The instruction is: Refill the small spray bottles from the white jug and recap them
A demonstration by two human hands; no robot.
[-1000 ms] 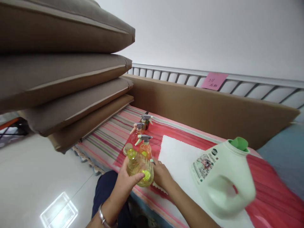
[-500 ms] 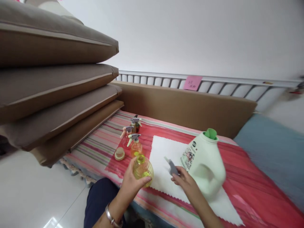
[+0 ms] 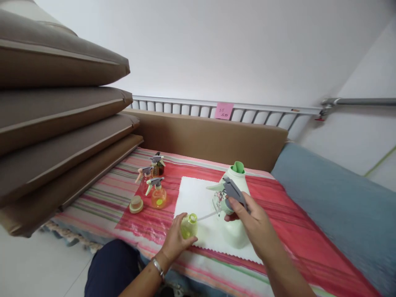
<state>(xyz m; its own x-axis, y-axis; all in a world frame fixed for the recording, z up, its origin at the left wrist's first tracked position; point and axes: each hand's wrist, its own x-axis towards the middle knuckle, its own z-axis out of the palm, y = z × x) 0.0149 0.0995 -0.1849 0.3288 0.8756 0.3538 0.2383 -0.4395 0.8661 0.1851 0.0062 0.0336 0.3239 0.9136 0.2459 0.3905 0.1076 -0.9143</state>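
Observation:
My left hand (image 3: 175, 238) is wrapped round a clear yellow-green bottle (image 3: 189, 229), its mouth uncovered and a little yellow liquid low inside. In my right hand (image 3: 250, 212) is a grey spray trigger head (image 3: 232, 192) with a pale green lever. Its thin dip tube (image 3: 208, 215) slants down left, the tip close to the bottle's mouth; whether it has entered, I cannot tell. Partly behind my right hand stands a large pale green jug (image 3: 236, 175) with a green spout. Under both hands lies a white sheet (image 3: 193, 192).
To the left stand several spray bottles, the nearest an orange one (image 3: 159, 197), beside a pale cap (image 3: 136, 204). Red plastic (image 3: 272, 206) covers part of the striped cloth (image 3: 102, 194). Stacked brown cushions (image 3: 62, 103) rise at the left; a brown board (image 3: 201, 132) lines the back.
The trigger head has turned upright in my right hand, and its tube now points at the bottle. The view has swung right. My left hand still grips the bottle.

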